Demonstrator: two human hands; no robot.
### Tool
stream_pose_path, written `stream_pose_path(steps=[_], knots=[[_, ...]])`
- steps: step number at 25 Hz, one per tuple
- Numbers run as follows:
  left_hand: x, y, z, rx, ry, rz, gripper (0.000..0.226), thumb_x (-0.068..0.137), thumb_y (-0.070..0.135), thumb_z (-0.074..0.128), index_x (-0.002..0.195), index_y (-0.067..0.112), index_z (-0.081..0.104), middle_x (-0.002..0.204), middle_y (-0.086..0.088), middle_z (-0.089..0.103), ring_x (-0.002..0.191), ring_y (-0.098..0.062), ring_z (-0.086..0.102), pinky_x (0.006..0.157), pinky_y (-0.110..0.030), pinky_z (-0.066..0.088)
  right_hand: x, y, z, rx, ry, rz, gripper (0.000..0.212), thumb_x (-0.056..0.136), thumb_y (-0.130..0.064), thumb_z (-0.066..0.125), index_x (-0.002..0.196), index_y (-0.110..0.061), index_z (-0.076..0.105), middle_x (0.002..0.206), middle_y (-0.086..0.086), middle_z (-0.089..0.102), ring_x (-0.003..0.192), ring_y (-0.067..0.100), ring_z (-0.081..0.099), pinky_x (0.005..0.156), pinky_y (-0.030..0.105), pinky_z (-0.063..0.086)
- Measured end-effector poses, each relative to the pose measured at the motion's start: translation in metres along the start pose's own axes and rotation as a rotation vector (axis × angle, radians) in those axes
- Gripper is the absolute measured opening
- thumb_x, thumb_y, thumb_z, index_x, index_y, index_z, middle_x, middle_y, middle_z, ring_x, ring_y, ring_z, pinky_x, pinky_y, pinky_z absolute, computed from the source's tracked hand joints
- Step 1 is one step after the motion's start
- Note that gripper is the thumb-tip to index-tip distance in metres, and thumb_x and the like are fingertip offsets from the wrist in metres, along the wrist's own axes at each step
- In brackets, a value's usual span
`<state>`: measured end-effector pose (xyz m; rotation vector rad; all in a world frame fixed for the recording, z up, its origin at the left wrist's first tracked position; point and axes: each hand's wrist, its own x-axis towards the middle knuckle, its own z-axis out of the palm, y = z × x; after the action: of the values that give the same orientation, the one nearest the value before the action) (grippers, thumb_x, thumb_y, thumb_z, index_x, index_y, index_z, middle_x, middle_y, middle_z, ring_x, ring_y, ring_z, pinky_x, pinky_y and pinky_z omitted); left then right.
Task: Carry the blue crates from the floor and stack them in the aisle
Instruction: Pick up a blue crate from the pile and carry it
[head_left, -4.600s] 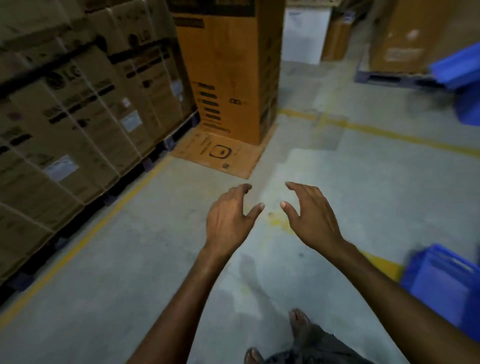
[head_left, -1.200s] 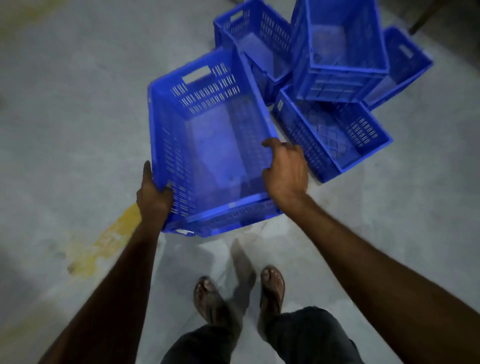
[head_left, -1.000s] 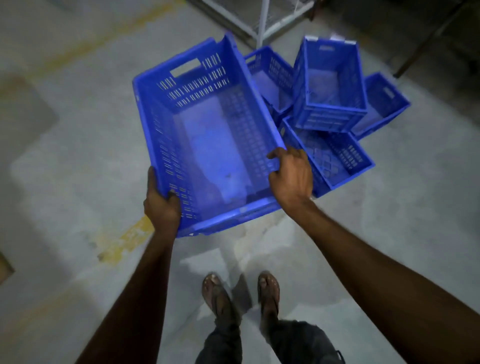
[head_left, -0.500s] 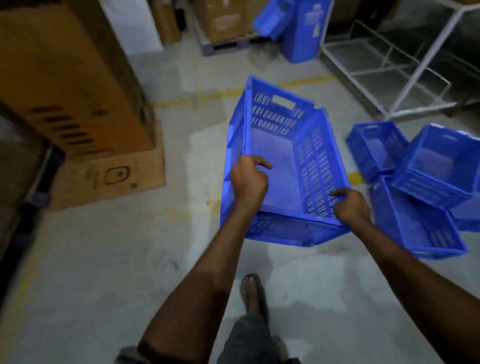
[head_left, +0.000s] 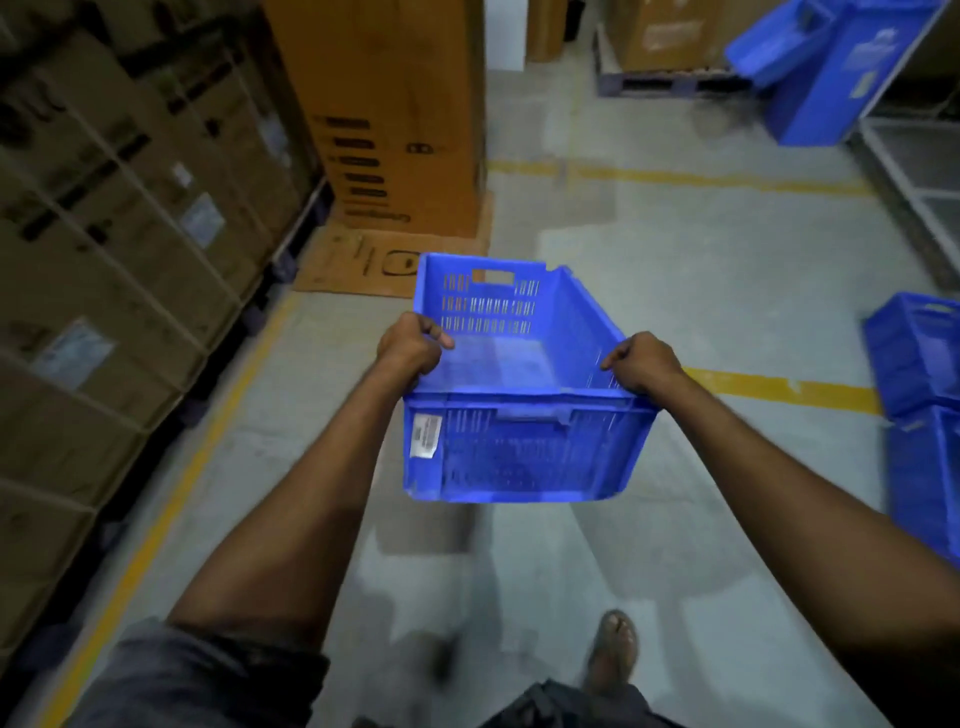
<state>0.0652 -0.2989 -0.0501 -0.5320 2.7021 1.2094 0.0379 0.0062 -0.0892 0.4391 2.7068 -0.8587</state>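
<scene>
1. The left grip (head_left: 410, 347) clenches the left rim of the crate (head_left: 519, 452).
2. The right grip (head_left: 644, 364) clenches its right rim.
3. The crate hangs above the floor (head_left: 727, 291), ahead of the person.
4. At right, other crates (head_left: 919, 358) sit on the floor.

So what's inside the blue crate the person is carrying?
Nothing shows inside the blue crate: only its bare bottom. The strip behind its near wall is hidden. Left hand and right hand grip its rims.
</scene>
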Motion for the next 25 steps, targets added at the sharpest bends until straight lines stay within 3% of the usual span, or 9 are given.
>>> stream_pose_path(steps=[3,7,10,14,17,20,23,25], knots=[[-0.023,-0.11,-0.061,-0.02,0.02,-0.114,0.036,0.073,-0.006,0.046,0.085,0.016,0.072,0.048,-0.005,0.05,0.035,-0.02,0.041,0.037,-0.015,0.029,-0.043,-0.056,0.094,-0.056,-0.033,-0.01,0.026,0.09,-0.014,0.055,0.108,-0.012,0.074,0.115,0.015,0.071,0.107,0.036,0.066,0.092,0.041,0.056],[-0.03,-0.244,-0.145,-0.093,0.107,-0.254,0.025,0.068,0.0,0.054,0.078,0.019,0.067,0.057,-0.002,0.056,0.048,-0.022,0.053,0.048,-0.021,0.039,-0.097,-0.14,0.207,-0.059,-0.133,-0.049,0.025,0.087,-0.015,0.055,0.102,-0.014,0.076,0.111,0.015,0.073,0.102,0.036,0.067,0.088,0.042,0.057],[-0.011,-0.319,-0.199,-0.211,0.135,-0.307,0.023,0.053,0.006,0.054,0.069,0.02,0.061,0.061,-0.008,0.06,0.056,-0.024,0.057,0.056,-0.035,0.05,-0.119,-0.198,0.271,-0.059,-0.187,-0.059,0.027,0.086,-0.007,0.056,0.092,-0.017,0.081,0.107,0.011,0.075,0.101,0.033,0.068,0.082,0.038,0.056],[0.035,-0.384,-0.263,-0.179,0.144,-0.327,0.023,0.055,0.006,0.051,0.069,0.021,0.063,0.064,-0.011,0.061,0.052,-0.023,0.054,0.054,-0.026,0.044,-0.109,-0.279,0.342,-0.042,-0.225,-0.087,0.021,0.083,-0.008,0.063,0.085,-0.018,0.082,0.099,0.01,0.077,0.097,0.032,0.07,0.083,0.037,0.057],[0.078,-0.429,-0.29,-0.156,0.093,-0.246,0.03,0.05,0.007,0.046,0.066,0.023,0.066,0.069,-0.015,0.065,0.057,-0.024,0.058,0.061,-0.026,0.047,-0.088,-0.322,0.393,-0.074,-0.228,-0.11,0.019,0.08,-0.011,0.064,0.084,-0.017,0.081,0.098,0.011,0.077,0.096,0.033,0.071,0.084,0.038,0.058],[0.107,-0.469,-0.313,-0.157,0.062,-0.243,0.029,0.055,0.008,0.047,0.069,0.022,0.068,0.064,-0.014,0.063,0.05,-0.024,0.054,0.054,-0.022,0.044,-0.077,-0.36,0.437,-0.094,-0.23,-0.107,0.019,0.083,-0.015,0.063,0.09,-0.015,0.081,0.103,0.011,0.076,0.097,0.035,0.07,0.085,0.042,0.058],[0.146,-0.52,-0.332,-0.126,0.015,-0.263,0.034,0.076,-0.01,0.048,0.081,0.016,0.068,0.061,-0.013,0.058,0.044,-0.022,0.046,0.045,-0.02,0.036,-0.078,-0.393,0.477,-0.127,-0.216,-0.079,0.025,0.082,-0.019,0.059,0.099,-0.017,0.079,0.106,0.014,0.074,0.099,0.038,0.069,0.085,0.041,0.058],[0.174,-0.565,-0.331,-0.101,-0.08,-0.274,0.038,0.079,-0.014,0.047,0.09,0.016,0.069,0.066,-0.014,0.059,0.045,-0.022,0.044,0.04,-0.019,0.033,-0.081,-0.403,0.513,-0.132,-0.207,-0.028,0.027,0.079,-0.019,0.059,0.098,-0.016,0.078,0.103,0.016,0.074,0.099,0.038,0.07,0.084,0.042,0.059]])
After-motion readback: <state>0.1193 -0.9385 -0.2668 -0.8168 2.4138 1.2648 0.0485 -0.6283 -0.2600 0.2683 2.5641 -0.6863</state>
